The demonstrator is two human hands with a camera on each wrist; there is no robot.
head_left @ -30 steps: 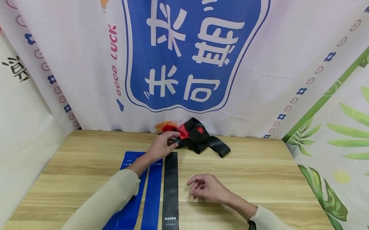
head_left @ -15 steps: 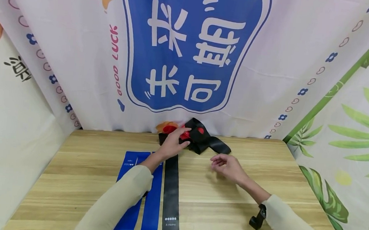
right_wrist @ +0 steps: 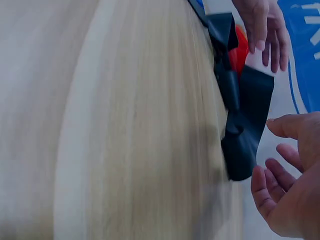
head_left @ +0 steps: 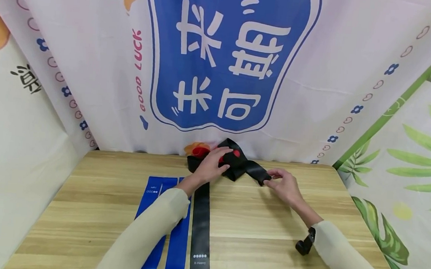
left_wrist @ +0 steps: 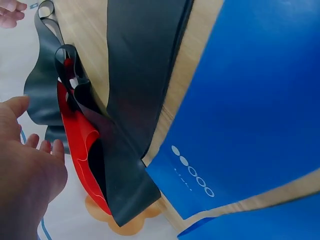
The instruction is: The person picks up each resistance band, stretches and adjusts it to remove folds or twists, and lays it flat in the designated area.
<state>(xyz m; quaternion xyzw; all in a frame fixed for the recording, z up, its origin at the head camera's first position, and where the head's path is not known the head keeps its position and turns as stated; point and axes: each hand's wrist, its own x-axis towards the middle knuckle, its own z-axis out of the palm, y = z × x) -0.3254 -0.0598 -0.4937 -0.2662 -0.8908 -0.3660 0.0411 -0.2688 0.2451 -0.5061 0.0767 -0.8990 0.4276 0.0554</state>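
Table (head_left: 267,248): underneath.
Left hand (head_left: 212,168): relaxed, empty, near red band (left_wrist: 80,135).
Right hand (head_left: 285,185): newly within grasp of black loop (head_left: 257,170), parted, empty.

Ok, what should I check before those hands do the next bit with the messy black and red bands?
1. Blue bands and straight black band lying flat: ok where visible; the left sleeve covers some blue.
2. Messy pile untangled: not ok; black and red bands are bunched together.
3. Left hand holding nothing: ok; it looks open at the pile.
4. Right hand close to the pile's loose black end: ok; it's right there.
5. Right fingers touching that end: cannot tell; they look open, and any contact is unclear.
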